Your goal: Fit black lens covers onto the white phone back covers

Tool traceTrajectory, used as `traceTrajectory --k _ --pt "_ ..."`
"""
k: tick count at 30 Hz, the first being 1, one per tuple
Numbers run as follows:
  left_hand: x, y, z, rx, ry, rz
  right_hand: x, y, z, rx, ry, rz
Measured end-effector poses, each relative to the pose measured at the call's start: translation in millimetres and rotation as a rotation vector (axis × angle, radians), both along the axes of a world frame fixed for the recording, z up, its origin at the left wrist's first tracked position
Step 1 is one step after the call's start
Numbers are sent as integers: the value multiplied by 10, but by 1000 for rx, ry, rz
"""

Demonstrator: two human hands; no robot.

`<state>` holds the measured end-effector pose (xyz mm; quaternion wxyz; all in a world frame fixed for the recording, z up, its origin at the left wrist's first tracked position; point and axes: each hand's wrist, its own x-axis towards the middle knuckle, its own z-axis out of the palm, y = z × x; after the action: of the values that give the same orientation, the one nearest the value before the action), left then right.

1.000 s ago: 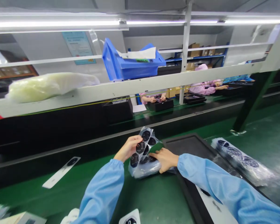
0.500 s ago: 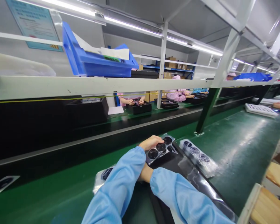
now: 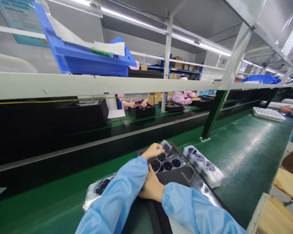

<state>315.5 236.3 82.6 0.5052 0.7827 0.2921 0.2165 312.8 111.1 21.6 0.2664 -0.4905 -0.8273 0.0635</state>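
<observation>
Hands moved nearer since prev frame, forearms now crossed; sheet lies flatter. Clear plastic sheet of round black labels [image 3: 167, 164] on black rectangular tray [image 3: 178, 178], near far edge. Clear bag of labels [image 3: 202, 164] just right of it; open green belt [image 3: 244, 156] further right. L hand [image 3: 153, 151] curled, fingers on sheet, pinch unclear. R hand [image 3: 150, 190] below L forearm, slightly curled, grip can't tell.

blue crate [image 3: 92, 63] on white rail [image 3: 63, 85]

L hand [image 3: 152, 151] on label sht [image 3: 167, 164], R hand [image 3: 150, 188] near.
</observation>
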Motion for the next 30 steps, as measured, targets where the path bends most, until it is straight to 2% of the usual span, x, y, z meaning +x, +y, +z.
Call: traceTrajectory --k 2,4,7,9,14,19,22,25,27,30 --pt "-152 60 168 -12 -79 97 52 -12 29 26 -67 9" --pt "-380 103 341 -39 -163 181 -17 42 108 52 -178 29" --pt "-832 83 566 -113 -236 239 -222 225 263 28 -418 91" --pt "-1177 13 673 -165 -248 272 -333 376 355 -22 -497 125" --pt "-2051 -241 822 -258 -303 450 -414 639 440 -127 -510 206" --pt "-2716 -427 908 -333 -398 672 -476 617 424 -188 -455 168" --pt "-2943 -475 947 -387 -415 763 -532 587 531 -203 -417 122" --pt "-3053 -487 1025 -394 -489 840 -473 612 779 -204 -373 57" --pt "-3079 -489 1091 -392 -571 875 -303 638 985 -190 -346 4" --pt "-3063 -507 1110 -467 -604 867 160 634 1239 -153 -334 -80"
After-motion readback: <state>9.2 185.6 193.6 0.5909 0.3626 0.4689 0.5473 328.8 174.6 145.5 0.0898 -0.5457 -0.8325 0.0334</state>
